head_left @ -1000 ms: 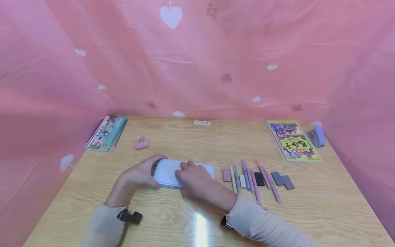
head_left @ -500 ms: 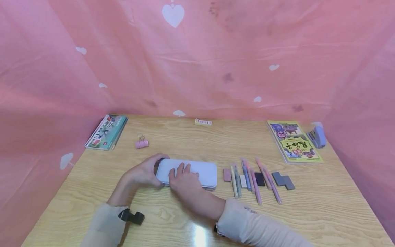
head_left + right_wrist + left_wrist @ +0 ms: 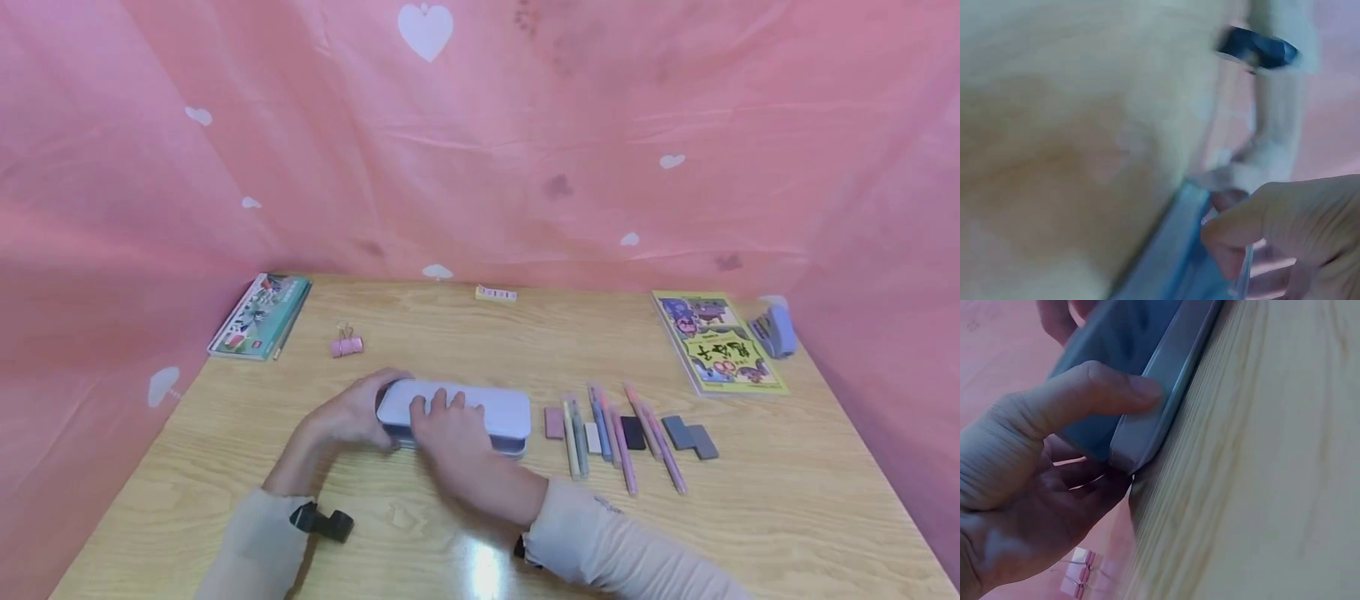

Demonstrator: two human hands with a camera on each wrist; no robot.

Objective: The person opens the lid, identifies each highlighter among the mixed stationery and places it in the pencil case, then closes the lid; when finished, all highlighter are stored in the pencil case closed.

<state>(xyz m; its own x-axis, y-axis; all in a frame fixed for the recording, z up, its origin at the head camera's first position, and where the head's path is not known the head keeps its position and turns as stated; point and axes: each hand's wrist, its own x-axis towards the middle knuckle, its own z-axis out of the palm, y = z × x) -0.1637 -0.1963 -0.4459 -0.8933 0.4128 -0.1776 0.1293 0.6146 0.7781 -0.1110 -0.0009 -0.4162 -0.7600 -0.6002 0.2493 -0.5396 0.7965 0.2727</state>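
A pale pencil case [image 3: 506,412] lies in the middle of the table, its lid [image 3: 1124,331] tilted up along the near side. At its left end my left hand [image 3: 358,412] grips the base, thumb on the front wall and fingers round the corner. My right hand [image 3: 459,450] holds the lid, with several fingers spread on top and the thumb at its near edge. In the right wrist view, that thumb curls at the edge of the case [image 3: 1166,259]. What lies inside the case is hidden.
Right of the case are a pink eraser [image 3: 553,422], several markers [image 3: 580,437] and a black eraser [image 3: 633,432]. Farther out lie a yellow comic book [image 3: 720,342] and a stapler [image 3: 780,331]. A pink binder clip [image 3: 347,345] and a green book [image 3: 262,317] are at left.
My right hand has shifted left along the lid and spread its fingers on top. The lid has risen from the base at the near side. My left hand keeps its grip.
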